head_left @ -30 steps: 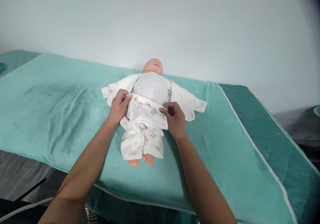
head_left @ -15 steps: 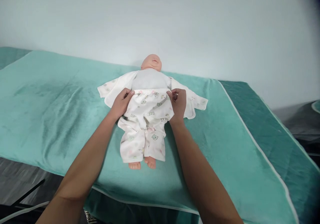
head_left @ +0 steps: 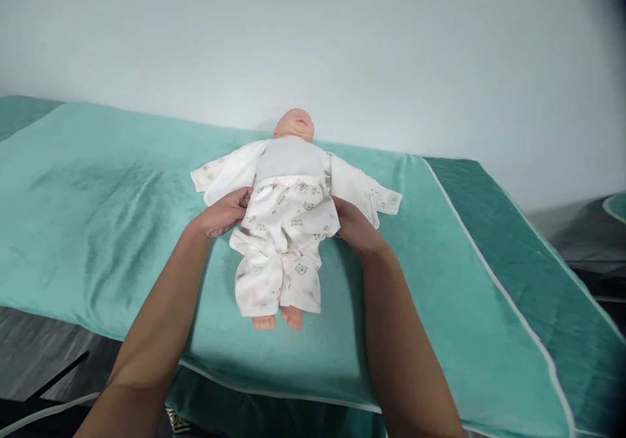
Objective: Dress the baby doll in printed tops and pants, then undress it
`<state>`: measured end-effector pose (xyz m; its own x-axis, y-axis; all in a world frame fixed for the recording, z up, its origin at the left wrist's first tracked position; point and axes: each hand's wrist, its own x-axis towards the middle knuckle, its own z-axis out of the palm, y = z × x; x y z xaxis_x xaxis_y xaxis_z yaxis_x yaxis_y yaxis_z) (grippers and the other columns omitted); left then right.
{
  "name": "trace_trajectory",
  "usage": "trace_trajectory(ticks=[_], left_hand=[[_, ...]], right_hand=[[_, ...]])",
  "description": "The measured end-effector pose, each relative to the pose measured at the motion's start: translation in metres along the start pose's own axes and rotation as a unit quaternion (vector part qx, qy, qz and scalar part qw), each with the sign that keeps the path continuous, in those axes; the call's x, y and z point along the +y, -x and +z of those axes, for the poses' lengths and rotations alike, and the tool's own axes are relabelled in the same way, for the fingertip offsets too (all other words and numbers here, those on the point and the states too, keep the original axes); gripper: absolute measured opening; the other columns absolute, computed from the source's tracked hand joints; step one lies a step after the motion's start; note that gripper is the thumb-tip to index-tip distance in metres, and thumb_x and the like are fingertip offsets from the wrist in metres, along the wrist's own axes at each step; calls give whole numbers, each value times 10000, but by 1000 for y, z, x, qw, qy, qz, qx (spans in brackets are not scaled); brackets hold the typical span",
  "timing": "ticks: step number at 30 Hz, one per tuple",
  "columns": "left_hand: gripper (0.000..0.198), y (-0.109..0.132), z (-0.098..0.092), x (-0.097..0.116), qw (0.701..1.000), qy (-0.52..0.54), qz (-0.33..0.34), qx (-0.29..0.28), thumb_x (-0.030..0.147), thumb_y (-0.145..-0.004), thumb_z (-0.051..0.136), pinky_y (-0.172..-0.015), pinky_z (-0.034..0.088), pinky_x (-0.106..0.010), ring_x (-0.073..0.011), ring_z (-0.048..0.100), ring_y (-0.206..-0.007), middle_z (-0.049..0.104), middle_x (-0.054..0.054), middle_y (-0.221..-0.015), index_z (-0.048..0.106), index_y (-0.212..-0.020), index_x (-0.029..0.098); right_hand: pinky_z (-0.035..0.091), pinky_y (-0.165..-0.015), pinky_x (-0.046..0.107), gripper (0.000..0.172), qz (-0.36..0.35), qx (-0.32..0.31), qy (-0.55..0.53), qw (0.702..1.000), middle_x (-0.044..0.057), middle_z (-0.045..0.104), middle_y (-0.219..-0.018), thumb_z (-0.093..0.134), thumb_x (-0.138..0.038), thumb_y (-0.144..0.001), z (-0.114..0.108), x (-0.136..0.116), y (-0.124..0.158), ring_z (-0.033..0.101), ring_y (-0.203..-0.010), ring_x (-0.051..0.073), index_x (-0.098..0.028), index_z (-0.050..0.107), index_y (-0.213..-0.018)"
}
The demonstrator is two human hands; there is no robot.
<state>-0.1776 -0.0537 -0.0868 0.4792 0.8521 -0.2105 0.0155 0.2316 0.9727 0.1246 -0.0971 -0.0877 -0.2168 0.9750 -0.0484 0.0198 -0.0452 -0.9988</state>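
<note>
A baby doll (head_left: 294,125) lies on its back with its feet toward me. It wears white patterned pants (head_left: 299,270), bunched around the legs, with the waistband across its belly. A white jacket (head_left: 353,180) is spread open to both sides of its grey torso (head_left: 293,154). My left hand (head_left: 225,211) is at the left side of the pants near the waist, its fingers bent against the fabric. On the other side, my right hand (head_left: 355,223) reaches in at the hip, and its fingertips are hidden behind the pants and doll.
A light green blanket (head_left: 122,229) covers the bed, with a darker green cover (head_left: 528,229) showing at the right. Behind the doll's head rises a pale wall (head_left: 313,40). A white cable (head_left: 49,412) and grey floor (head_left: 29,347) appear at lower left.
Both hands have left the front corners of the waistband and moved down and outward to the doll's sides. The waistband stays across the belly.
</note>
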Motion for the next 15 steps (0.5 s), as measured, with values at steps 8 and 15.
trace_trajectory(ticks=[8,15], left_hand=[[512,0,7,1,998,30,51,-10,148,-580,757,-554,472,-259,-240,700,-788,758,-82,-920,729,-1092,154],[349,0,23,0,991,41,116,61,259,-639,795,-634,467,-275,-215,649,-845,682,-42,-871,675,-958,182]], right_hand=[[583,-709,348,341,-2,47,-31,998,33,730,-863,872,-362,-677,10,6,-1,663,-799,208,-190,756,-948],[612,-708,378,511,-39,151,-116,981,64,748,-980,917,-518,-602,33,11,-11,704,-932,272,-226,730,-977]])
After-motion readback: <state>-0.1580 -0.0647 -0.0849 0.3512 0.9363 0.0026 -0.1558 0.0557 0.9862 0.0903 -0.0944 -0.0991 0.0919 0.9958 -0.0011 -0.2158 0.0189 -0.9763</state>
